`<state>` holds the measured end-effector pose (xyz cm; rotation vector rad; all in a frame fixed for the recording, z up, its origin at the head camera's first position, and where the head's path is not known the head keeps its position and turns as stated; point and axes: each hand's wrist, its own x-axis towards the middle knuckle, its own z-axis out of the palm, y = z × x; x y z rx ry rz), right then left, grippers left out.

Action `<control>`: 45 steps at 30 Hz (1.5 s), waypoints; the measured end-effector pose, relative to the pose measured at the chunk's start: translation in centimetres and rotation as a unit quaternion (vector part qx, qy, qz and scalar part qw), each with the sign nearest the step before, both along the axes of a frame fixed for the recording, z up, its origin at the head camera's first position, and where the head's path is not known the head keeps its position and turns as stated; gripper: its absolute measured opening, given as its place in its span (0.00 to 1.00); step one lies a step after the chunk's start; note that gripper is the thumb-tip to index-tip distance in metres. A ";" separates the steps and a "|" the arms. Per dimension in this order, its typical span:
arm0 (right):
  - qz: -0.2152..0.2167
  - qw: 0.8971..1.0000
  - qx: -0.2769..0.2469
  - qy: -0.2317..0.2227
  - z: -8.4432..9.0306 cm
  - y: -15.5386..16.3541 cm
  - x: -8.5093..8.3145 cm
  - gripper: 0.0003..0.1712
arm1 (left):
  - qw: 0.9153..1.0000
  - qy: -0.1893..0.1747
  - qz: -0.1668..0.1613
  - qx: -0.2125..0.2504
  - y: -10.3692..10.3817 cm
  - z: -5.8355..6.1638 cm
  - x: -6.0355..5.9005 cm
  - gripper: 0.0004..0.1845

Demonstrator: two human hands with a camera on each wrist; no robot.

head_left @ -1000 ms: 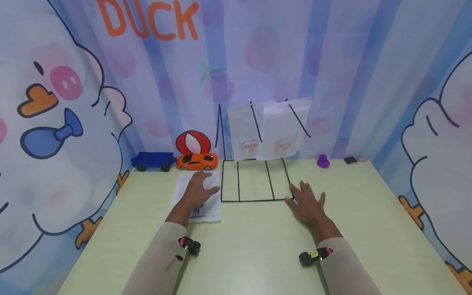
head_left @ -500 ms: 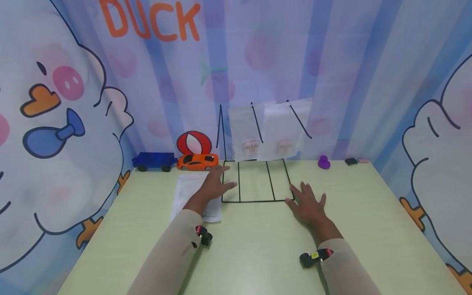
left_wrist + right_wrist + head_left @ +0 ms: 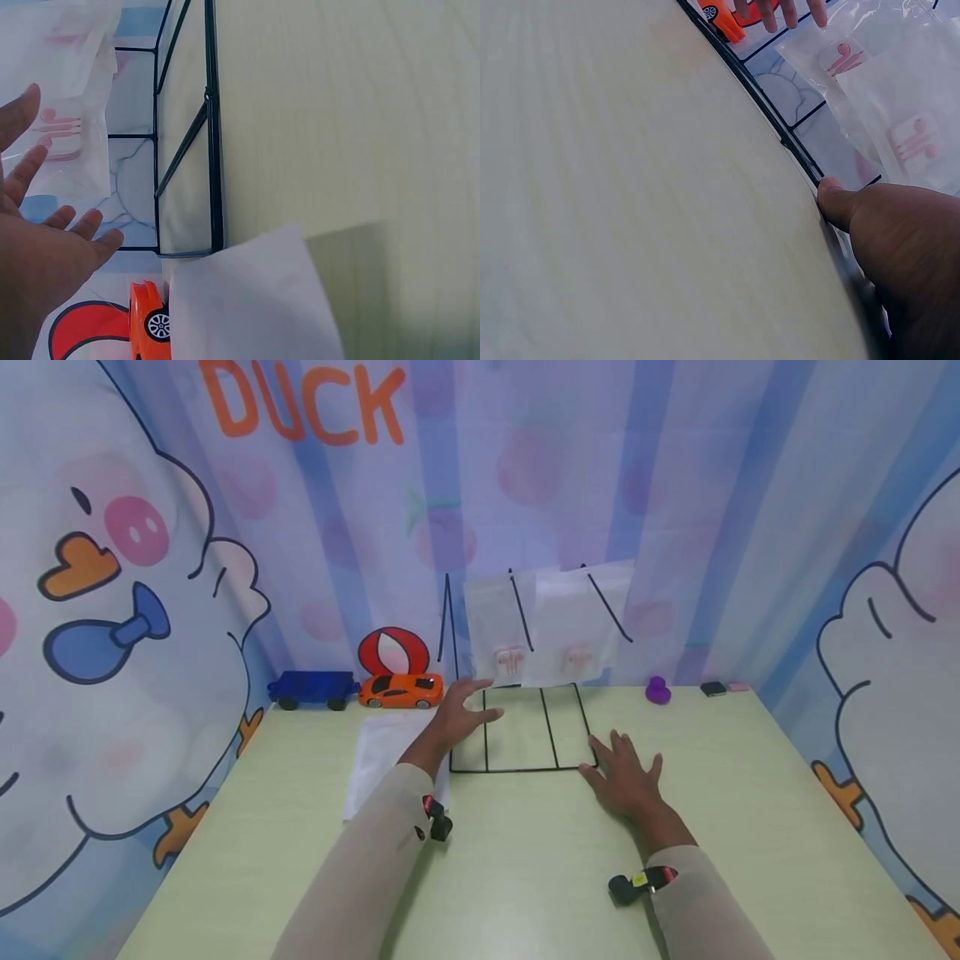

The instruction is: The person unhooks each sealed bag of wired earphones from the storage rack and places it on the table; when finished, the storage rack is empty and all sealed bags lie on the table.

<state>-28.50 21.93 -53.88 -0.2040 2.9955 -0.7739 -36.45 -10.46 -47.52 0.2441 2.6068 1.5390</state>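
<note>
Filmy bags (image 3: 570, 614) of pinkish pieces (image 3: 509, 658) hang on a wire rack (image 3: 549, 727) — desk's (image 3: 525, 868) back edge. Left hand (image 3: 457, 717), right hand (image 3: 624, 779): spread.

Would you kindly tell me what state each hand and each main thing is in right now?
Left hand: fingers spread, holding nothing
Right hand: fingers spread, touching the rack's near right corner
Wire rack: standing on the table
Hanging packets: on the rack, seals unclear
Loose packet: partly hidden by the left arm
Orange car: upright on its wheels
Blue trailer: upright on its wheels
</note>
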 end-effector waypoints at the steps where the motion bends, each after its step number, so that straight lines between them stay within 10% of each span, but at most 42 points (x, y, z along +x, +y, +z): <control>1: 0.000 1.000 0.000 0.001 0.0 0.1 0.0 0.42 | 1.000 -0.001 0.002 0.003 0.2 0.1 -0.2 0.37; 27: -0.004 1.000 -0.001 0.005 -0.5 0.2 -0.2 0.41 | 0.988 -0.006 -0.026 0.152 1.0 1.9 -2.3 0.29; 45: -0.004 1.000 0.007 0.005 -0.8 0.3 -0.7 0.41 | 0.997 0.009 -0.070 -0.025 2.8 1.7 -2.8 0.39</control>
